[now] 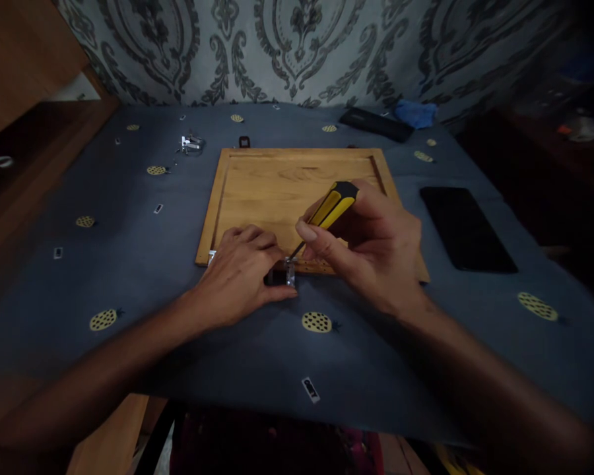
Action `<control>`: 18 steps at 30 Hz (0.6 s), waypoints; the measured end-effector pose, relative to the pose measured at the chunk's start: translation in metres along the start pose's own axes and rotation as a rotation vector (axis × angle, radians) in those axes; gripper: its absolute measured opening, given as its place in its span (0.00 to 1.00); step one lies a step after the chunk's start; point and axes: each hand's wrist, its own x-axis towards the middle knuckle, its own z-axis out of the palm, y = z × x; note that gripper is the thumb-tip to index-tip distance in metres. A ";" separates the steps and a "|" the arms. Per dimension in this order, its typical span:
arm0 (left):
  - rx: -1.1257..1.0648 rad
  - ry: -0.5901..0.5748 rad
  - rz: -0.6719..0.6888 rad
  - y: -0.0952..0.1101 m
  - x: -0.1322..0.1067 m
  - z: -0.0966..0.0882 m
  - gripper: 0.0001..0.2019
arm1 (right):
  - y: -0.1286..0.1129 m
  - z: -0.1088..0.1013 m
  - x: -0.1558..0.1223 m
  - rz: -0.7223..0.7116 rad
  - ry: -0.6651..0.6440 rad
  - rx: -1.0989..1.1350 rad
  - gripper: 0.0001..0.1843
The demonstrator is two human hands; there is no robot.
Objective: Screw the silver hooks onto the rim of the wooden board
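A wooden panel (287,185) lies flat on a blue cloth with pineapple prints. My right hand (371,247) is closed around a screwdriver (329,208) with a yellow and black handle; its tip points down at a small metal hinge piece (283,274) at the panel's near edge. My left hand (237,274) rests curled on that edge, its fingers pressing the hinge piece in place. A second metal fitting (211,256) shows at the panel's near left corner.
A black phone (465,227) lies right of the panel. Another dark device (376,123) and a blue cloth (416,112) sit at the back right. A loose metal hinge (191,144) lies back left. A patterned wall stands behind the table.
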 end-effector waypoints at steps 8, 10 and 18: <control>-0.014 -0.004 0.001 0.001 0.000 -0.001 0.20 | -0.006 -0.006 0.007 0.075 -0.127 0.093 0.08; -0.024 -0.001 0.002 0.000 0.000 -0.001 0.20 | -0.005 -0.007 0.008 0.079 -0.156 0.112 0.08; -0.016 0.000 0.009 -0.001 -0.001 0.000 0.19 | 0.001 -0.003 0.004 0.112 -0.085 0.175 0.15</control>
